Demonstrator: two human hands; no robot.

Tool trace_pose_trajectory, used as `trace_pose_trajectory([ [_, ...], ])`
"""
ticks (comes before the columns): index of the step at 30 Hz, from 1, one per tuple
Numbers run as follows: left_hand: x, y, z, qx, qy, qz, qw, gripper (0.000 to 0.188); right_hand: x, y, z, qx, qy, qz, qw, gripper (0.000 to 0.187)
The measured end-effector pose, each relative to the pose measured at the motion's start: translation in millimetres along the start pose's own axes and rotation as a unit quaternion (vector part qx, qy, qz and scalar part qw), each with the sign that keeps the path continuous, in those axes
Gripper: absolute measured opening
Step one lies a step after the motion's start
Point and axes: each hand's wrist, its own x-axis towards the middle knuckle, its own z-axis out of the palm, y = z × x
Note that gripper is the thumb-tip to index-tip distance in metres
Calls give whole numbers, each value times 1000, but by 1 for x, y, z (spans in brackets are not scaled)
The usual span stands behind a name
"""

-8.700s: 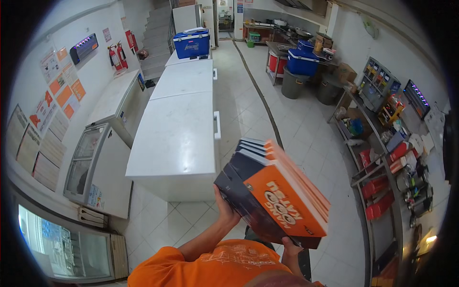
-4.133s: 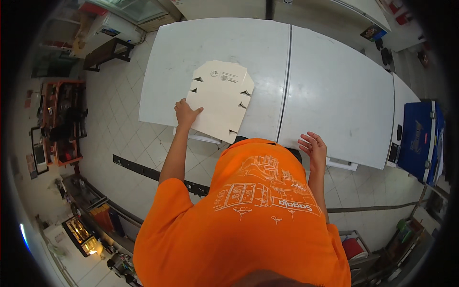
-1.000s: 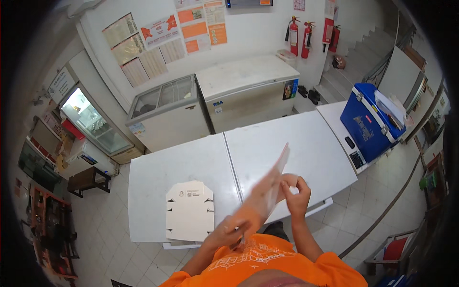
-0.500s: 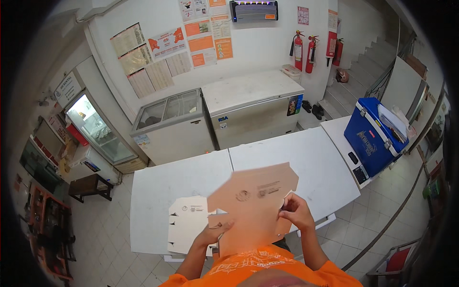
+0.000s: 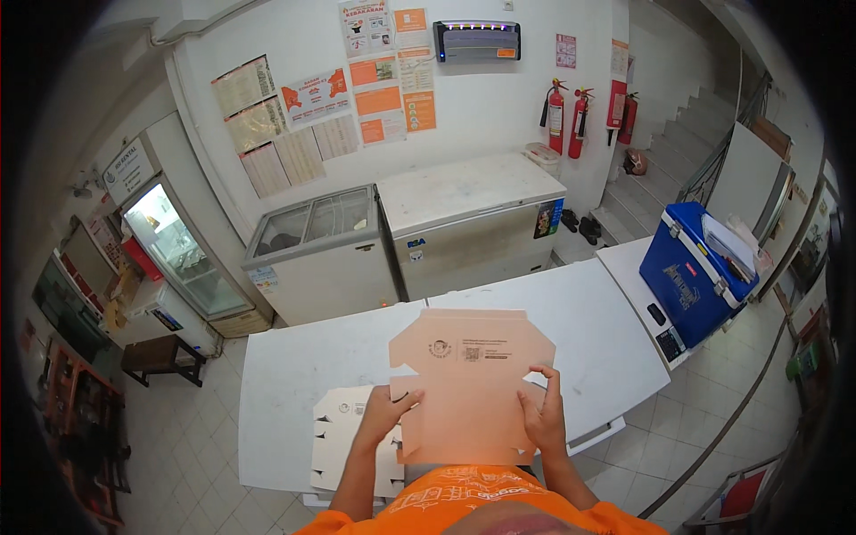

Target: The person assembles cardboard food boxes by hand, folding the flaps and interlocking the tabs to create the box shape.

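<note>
A flat, unfolded cardboard box (image 5: 468, 401) with cut corners, notched sides and small dark print is held up in front of me above the table. My left hand (image 5: 389, 412) grips its left side, with the fingers partly behind the board. On the opposite edge, my right hand (image 5: 544, 412) has its thumb on the front face and its index finger raised and bent by the side flap. Beside my left forearm, another pale flat box blank (image 5: 334, 446) lies on the white table (image 5: 285, 383), partly covered by that arm.
Two chest freezers (image 5: 486, 241) stand beyond the table. At the right is a blue cooler box (image 5: 691, 276) on a white surface, with a small dark device (image 5: 657, 314) near it. A low wooden stool (image 5: 163, 352) stands at left on the tiled floor (image 5: 192, 437).
The held cardboard has turned from tilted to nearly straight and squarer to me. My right hand has shifted lower on its right edge. The whole view has moved slightly.
</note>
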Motion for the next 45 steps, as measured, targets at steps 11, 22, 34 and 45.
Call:
trace_pose_trajectory([
  [11,7,-40,39,308,183,355,864,54,-30,-48,41,-26,-414,-270,869,59],
  [22,-21,-7,-13,-88,-102,37,990,76,22,20,-38,334,49,-19,941,38],
  [34,-28,-22,15,-144,-315,-60,936,49,15,13,-30,314,79,-39,945,44],
  [45,-21,-42,67,224,100,174,954,82,-12,-21,22,412,115,10,904,48],
])
